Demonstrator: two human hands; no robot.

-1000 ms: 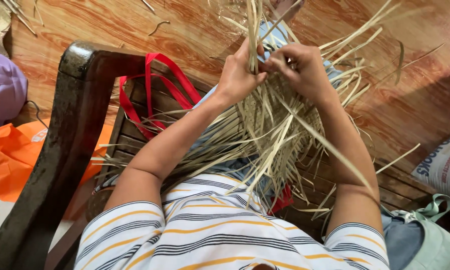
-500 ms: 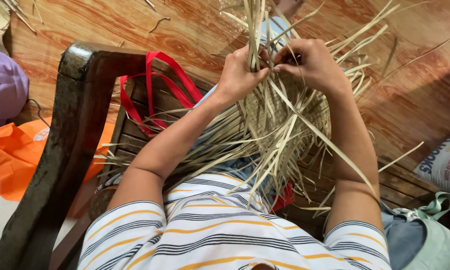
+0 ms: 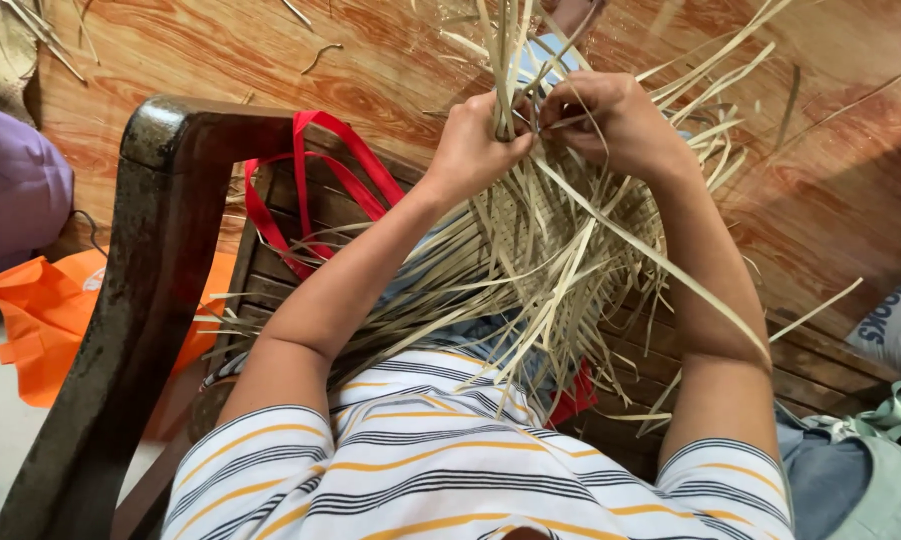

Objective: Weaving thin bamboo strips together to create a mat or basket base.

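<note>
Wood-grain flooring fills the far side of the view, with loose straw bits scattered over it. On the person's lap lies a half-woven mat of pale straw strips (image 3: pixel 530 270): a small patch in the middle looks already plaited tight, while long loose strips fan out on every side, so by my reading much of the weaving is left to do. The work sits at the mat's far edge, right under the hands. The left hand (image 3: pixel 475 140) is closed around a bunch of upright strips, fingers pressed together on them. The right hand (image 3: pixel 620 120) is curled just beside it, fingertips pinching thin strips where the two hands meet; the exact strip it holds is hard to tell. Both hands touch the weave, with free strip ends rising past them.

The person sits in a dark wooden chair (image 3: pixel 150 250) with a slatted seat. A red strap (image 3: pixel 310 170) lies over the slats to the left. Farther left, an orange bag (image 3: pixel 40 320) rests on the floor beside a purple bundle (image 3: pixel 10 190). At the near right is a pale green bag (image 3: pixel 890 460).
</note>
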